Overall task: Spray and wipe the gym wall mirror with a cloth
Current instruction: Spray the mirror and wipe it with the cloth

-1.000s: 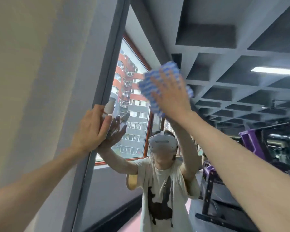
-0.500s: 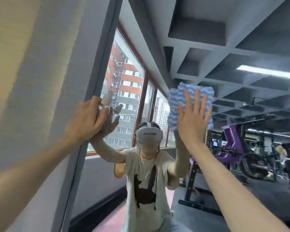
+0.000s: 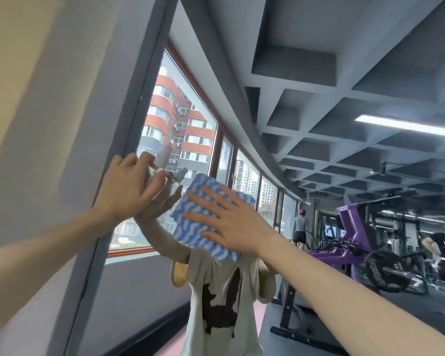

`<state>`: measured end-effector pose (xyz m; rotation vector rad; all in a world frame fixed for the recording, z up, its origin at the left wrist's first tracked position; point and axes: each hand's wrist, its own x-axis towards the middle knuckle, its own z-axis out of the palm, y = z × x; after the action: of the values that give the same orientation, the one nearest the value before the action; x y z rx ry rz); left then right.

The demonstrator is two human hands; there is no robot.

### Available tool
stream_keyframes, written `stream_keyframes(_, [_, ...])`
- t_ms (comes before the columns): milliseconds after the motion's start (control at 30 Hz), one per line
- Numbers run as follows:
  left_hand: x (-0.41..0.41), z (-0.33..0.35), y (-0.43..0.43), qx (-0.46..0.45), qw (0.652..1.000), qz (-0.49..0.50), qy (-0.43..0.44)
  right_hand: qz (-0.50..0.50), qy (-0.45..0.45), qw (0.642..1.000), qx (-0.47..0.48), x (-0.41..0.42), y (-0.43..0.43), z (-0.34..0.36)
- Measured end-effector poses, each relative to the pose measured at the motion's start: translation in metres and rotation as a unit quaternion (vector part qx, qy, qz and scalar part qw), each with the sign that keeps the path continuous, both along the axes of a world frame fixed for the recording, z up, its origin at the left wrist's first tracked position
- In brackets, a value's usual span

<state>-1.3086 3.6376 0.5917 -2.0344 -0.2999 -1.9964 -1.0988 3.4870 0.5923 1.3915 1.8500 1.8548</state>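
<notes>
The wall mirror (image 3: pixel 319 119) fills the view right of its grey frame (image 3: pixel 139 98). My right hand (image 3: pixel 234 222) presses a blue-and-white wavy cloth (image 3: pixel 188 229) flat against the glass, fingers spread and straight. My left hand (image 3: pixel 123 188) is raised at the mirror's left edge and grips a small clear spray bottle (image 3: pixel 161 161), whose nozzle sticks out above the fingers. The bottle's body is mostly hidden by the hand. Both arms and the bottle are reflected in the glass.
A pale wall (image 3: pixel 36 98) runs along the left of the frame. The reflection shows a row of windows (image 3: pixel 180 129), a purple weight machine (image 3: pixel 352 240) and two people at the right.
My right hand has slid the cloth down and to the left across the glass, close to my left hand. The left hand stays at the mirror's edge with the bottle.
</notes>
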Motion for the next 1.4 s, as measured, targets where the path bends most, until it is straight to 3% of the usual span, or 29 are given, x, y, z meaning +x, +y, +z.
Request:
stream_keyframes(433, [0.020, 0.287, -0.039, -0.030, 0.994, -0.101, -0.008, 0.030, 0.011, 0.998, 0.056, -0.001, 0.012, 0.293])
stream_keyframes(667, [0.013, 0.459, -0.057, -0.145, 0.964, -0.214, -0.062, 0.018, 0.064, 0.985, 0.156, -0.004, 0.002, 0.477])
stream_keyframes(767, [0.010, 0.514, -0.054, -0.140, 0.977, -0.155, -0.036, 0.013, 0.051, 0.985, 0.163, -0.008, 0.002, 0.534])
stream_keyframes(867, [0.012, 0.548, -0.052, -0.152, 0.985, -0.074, 0.017, -0.006, 0.051, 0.988, 0.144, -0.009, 0.001, 0.576])
stream_keyframes(1000, [0.011, 0.576, -0.064, -0.119, 0.988, -0.046, 0.087, -0.030, 0.081, 0.991, 0.099, -0.008, -0.009, 0.611])
stream_keyframes(1167, [0.019, 0.606, -0.086, -0.097, 0.991, -0.029, 0.085, -0.029, 0.152, 0.971, 0.183, 0.021, -0.046, 0.644])
stream_keyframes(1400, [0.023, 0.602, -0.090, -0.105, 0.991, -0.060, 0.064, -0.035, 0.181, 0.965, 0.185, 0.018, -0.041, 0.640])
